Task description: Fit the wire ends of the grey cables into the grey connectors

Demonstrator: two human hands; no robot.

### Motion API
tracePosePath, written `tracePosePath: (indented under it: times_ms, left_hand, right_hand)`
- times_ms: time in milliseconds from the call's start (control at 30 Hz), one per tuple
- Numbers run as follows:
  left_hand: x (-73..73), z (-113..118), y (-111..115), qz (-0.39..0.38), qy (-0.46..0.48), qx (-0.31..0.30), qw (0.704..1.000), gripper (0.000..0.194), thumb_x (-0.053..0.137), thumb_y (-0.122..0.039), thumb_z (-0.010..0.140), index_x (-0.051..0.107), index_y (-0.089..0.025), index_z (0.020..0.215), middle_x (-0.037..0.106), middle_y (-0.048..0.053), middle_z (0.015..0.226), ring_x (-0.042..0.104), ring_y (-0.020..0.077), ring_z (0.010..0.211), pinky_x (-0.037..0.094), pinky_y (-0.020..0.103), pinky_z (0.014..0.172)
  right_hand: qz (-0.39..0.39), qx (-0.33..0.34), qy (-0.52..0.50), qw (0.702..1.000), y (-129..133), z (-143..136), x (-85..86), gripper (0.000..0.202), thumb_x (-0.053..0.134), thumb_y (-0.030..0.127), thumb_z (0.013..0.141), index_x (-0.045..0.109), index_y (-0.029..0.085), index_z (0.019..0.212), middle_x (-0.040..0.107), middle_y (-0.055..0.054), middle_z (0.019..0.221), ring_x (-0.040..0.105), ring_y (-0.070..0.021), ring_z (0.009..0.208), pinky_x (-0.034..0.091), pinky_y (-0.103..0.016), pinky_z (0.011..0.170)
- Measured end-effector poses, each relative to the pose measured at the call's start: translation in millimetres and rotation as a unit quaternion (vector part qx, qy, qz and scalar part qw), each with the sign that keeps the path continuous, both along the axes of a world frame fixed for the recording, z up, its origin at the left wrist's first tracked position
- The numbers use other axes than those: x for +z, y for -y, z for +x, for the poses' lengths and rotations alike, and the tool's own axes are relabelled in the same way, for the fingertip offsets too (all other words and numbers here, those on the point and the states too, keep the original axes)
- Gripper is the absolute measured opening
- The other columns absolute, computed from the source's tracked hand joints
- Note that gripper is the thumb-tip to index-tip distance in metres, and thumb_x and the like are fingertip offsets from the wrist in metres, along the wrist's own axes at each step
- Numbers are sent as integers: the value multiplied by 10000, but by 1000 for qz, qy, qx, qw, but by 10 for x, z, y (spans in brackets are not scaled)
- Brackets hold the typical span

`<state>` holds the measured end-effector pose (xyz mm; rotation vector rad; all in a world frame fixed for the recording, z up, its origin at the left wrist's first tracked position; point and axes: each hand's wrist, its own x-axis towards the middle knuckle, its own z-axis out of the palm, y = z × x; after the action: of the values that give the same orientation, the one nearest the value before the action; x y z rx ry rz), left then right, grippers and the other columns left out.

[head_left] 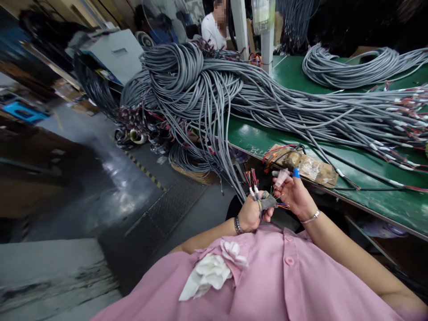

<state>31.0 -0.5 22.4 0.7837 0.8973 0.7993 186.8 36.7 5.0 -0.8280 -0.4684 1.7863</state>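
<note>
My left hand point(252, 213) is wrapped round the ends of several grey cables point(230, 171), whose coloured wires fan out above it and toward the right. Its thumb has a grey covering. Just to the right, my right hand point(297, 196) is raised with its fingertips by a small pinkish, translucent piece point(282, 177) and near the wire tips. A blue cover point(296, 173) sits on one of its fingertips. Behind the right hand, a wooden block point(310, 168) wrapped in clear tape lies at the table's front edge.
A thick pile of grey cables point(187, 76) drapes over the green table point(247, 133) and off its left end. Another coil point(341, 67) lies at the back right. A person in white point(212, 31) is beyond the table, near a white post point(240, 26).
</note>
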Motion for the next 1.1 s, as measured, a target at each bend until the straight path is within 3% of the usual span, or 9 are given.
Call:
tracePosePath:
  times_ms: [167,400,633,833,1100]
  left_hand:
    - [51,-7,-29,-9,18,6,1000,316,711,-401,680,513,-155,664,554,-27,476,442,68,328,300,184,349]
    - [64,73,-103,7,37,2,999,318,702,-411,689,530,-145,662,548,-23,479,441,70,325,301,184,332]
    - [0,117,-116,7,28,12,1000,337,711,-423,679,528,-142,647,537,-26,468,428,68,317,302,183,319]
    - [-69,110,-110,10,18,10,1000,340,714,-420,679,514,-147,649,545,-26,480,438,71,317,302,185,323]
    - [-22,54,-66,16,23,12,1000,325,691,-419,712,526,-144,656,543,-24,476,438,71,320,295,184,332]
  right_hand:
    - [30,-17,26,999,-4,7,13,358,610,583,772,652,232,830,639,-19,803,546,-133,657,439,-241,557]
    - [20,-8,30,999,3,8,48,371,667,566,731,649,198,774,597,-4,674,510,-121,570,424,-263,537]
    - [-3,-26,13,1000,0,0,78,365,711,525,711,692,185,841,664,-30,742,545,-128,587,449,-273,561]
    - [-6,-25,0,1000,5,-11,-3,353,687,514,745,703,187,877,676,-24,767,547,-116,583,455,-267,579]
    - [1,22,-49,999,26,6,28,421,548,605,807,670,201,811,668,-31,824,558,-123,627,454,-255,558]
